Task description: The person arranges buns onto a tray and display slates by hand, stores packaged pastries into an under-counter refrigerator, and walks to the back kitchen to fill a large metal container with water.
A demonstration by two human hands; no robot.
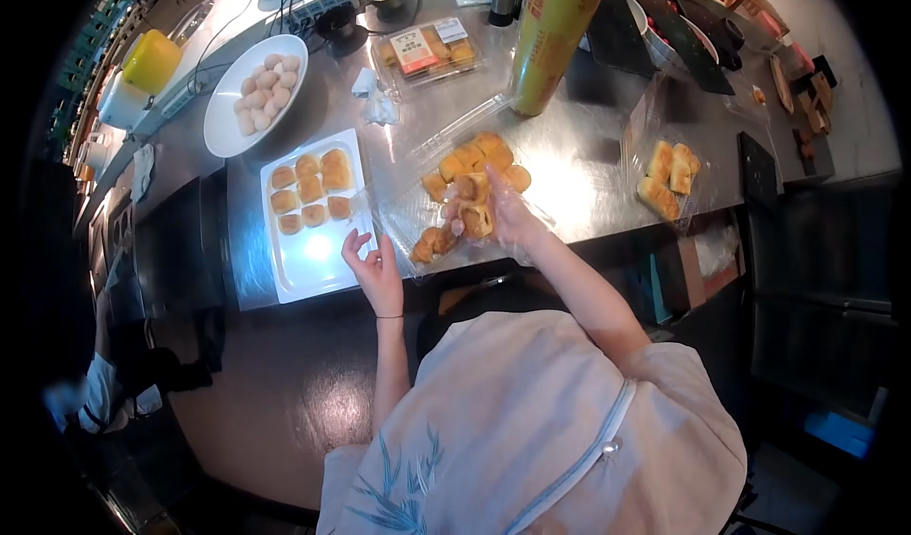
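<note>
Right hand (512,216) grips at least one golden bread roll (477,221) | left hand (380,276) hangs half-open, gripping nothing | I count nine golden-brown square buns (310,189), one white rectangular tray (316,262)

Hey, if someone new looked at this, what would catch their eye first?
Probably the tall yellow tube, upright on the steel counter just beyond the clear box. Next, perhaps, the right hand holding a bun over that box. Then the white tray of golden buns to the left, with a white bowl of pale round pieces behind it.
</note>
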